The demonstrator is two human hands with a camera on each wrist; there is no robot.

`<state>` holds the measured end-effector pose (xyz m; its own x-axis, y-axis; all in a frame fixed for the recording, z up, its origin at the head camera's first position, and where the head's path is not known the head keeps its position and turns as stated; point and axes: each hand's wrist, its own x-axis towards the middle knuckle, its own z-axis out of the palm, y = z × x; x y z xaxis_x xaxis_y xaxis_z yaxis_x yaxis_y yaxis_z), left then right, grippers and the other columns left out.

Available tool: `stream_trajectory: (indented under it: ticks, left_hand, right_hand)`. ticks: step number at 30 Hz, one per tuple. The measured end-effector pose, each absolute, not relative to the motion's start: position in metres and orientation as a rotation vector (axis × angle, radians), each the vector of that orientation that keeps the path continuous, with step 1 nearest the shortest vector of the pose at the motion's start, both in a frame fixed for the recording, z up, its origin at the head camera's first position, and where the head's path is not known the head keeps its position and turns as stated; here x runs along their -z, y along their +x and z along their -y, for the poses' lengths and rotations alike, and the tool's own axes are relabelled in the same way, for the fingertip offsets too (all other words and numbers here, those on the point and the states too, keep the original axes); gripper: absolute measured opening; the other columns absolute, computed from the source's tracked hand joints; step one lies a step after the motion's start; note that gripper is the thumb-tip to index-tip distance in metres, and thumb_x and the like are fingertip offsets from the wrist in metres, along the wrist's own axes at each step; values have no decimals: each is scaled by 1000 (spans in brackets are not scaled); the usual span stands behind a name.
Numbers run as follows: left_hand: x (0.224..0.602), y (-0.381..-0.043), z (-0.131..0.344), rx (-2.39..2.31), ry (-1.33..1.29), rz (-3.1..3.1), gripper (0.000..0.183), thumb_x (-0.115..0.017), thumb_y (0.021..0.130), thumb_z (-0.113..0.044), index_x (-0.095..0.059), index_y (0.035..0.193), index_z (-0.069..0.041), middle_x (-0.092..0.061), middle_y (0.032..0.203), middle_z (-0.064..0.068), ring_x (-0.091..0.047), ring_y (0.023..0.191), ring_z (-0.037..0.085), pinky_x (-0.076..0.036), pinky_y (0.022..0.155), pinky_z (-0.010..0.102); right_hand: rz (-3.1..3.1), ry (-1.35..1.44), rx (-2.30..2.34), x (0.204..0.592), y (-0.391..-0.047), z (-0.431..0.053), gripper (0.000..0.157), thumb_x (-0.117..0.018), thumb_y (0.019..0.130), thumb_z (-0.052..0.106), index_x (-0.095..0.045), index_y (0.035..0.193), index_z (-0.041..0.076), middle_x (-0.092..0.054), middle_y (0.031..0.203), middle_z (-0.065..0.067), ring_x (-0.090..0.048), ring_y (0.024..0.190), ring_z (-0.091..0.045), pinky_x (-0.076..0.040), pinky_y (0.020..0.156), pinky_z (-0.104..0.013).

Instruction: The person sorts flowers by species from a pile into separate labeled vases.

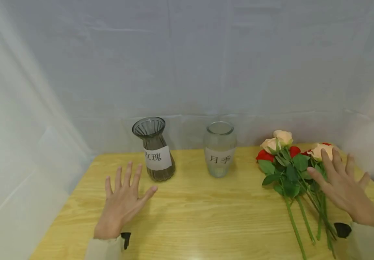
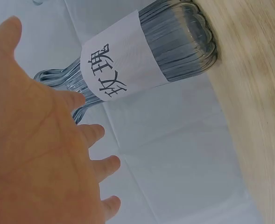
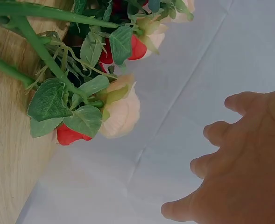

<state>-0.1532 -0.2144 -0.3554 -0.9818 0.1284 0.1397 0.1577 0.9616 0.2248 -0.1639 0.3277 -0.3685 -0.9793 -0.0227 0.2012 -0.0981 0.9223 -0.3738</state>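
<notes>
Fingers of the left hand straight and spread, nothing gripped; thumb out toward the foot of a dark glass vase, just beside but apart in the head view. Right hand likewise splayed, nothing gripped, seen over the right margin of a loose bunch of flowers; right wrist view shows cloth between its fingers and the nearest blooms. Peach and red heads lie toward the far right of the bench, leaves below them, stems fanned toward the near side, the longest running out of frame. Dark vase upright near the far edge, flared rim, white label with black characters. Clear glass vase upright to its right, also close to the far edge, labelled too; a gap of wood between the pair, another between clear vase and blooms. Widest room: the stretch of wood from left hand across to the stems. Left edge slants outward toward the near side. Pale cloth hangs behind the far edge and along both sides.
</notes>
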Motion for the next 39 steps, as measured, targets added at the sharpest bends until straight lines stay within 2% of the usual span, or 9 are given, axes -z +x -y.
stream_trajectory:
  ticks: [6, 9, 12, 15, 17, 22, 26, 29, 39]
  left_hand:
    - [356, -154, 214, 343, -238, 2991, 91, -41, 100, -66, -14, 162, -5, -1, 167, 23, 3, 149, 52, 10, 112, 71]
    - [358, -155, 212, 285, -270, 2966, 90, -48, 99, -63, -20, 161, -5, -12, 166, 25, -9, 148, 52, -1, 113, 73]
    - [359, -155, 207, 171, -330, 2885, 81, -58, 98, -56, -38, 155, -3, -41, 153, 26, -40, 136, 50, -28, 108, 72]
    - [361, -158, 200, 94, -396, 2778, 70, -68, 95, -49, -54, 143, 0, -64, 129, 24, -63, 112, 45, -50, 90, 63]
    - [362, -160, 194, 113, -421, 2733, 65, -71, 94, -46, -59, 137, 0, -68, 121, 23, -67, 103, 43, -55, 83, 59]
    - [366, -169, 177, 284, -463, 2672, 62, -76, 91, -40, -60, 134, 2, -70, 115, 24, -70, 95, 41, -59, 75, 52]
    - [367, -178, 162, 421, -462, 2668, 62, -76, 92, -37, -58, 135, 3, -70, 114, 24, -70, 91, 39, -58, 72, 51]
    - [368, -185, 149, 531, -452, 2699, 65, -73, 93, -39, -54, 141, 0, -69, 118, 21, -69, 96, 38, -58, 74, 52]
    - [381, -205, 117, 891, -444, 2763, 73, -75, 92, -36, -44, 151, -7, -61, 134, 19, -66, 107, 37, -55, 84, 56]
  right_hand:
    - [2899, 102, -587, 370, -164, -327, 84, -30, 108, 54, 8, 158, -1, 27, 158, -28, 33, 135, -57, 20, 86, -87]
    - [2912, 102, -601, 368, -165, -328, 83, -31, 108, 53, 7, 159, -2, 21, 158, -33, 29, 136, -60, 16, 88, -89]
    - [2896, 122, -690, 363, -168, -327, 81, -38, 109, 46, -5, 157, -11, -4, 156, -44, -11, 137, -69, -8, 95, -88]
    - [2832, 119, -775, 358, -170, -327, 71, -46, 108, 38, -29, 147, -19, -34, 141, -49, -45, 114, -66, -37, 87, -77]
    - [2747, 112, -789, 356, -171, -327, 61, -53, 107, 32, -45, 137, -20, -48, 129, -47, -56, 97, -61, -47, 77, -70]
    - [2617, 155, -723, 350, -173, -327, 43, -63, 103, 22, -60, 116, -18, -63, 105, -39, -65, 77, -48, -55, 60, -55]
    - [2695, 151, -882, 347, -171, -327, 38, -63, 103, 16, -61, 118, -18, -65, 104, -36, -66, 69, -11, -58, 57, -36]
    - [2732, 133, -1033, 348, -168, -328, 38, -61, 103, 13, -58, 123, -19, -64, 109, -36, -59, 70, 7, -59, 59, -29]
    - [2878, 129, -1177, 354, -173, -338, 45, -59, 104, 14, -51, 130, -21, -67, 109, -32, -66, 79, -6, -61, 67, -35]
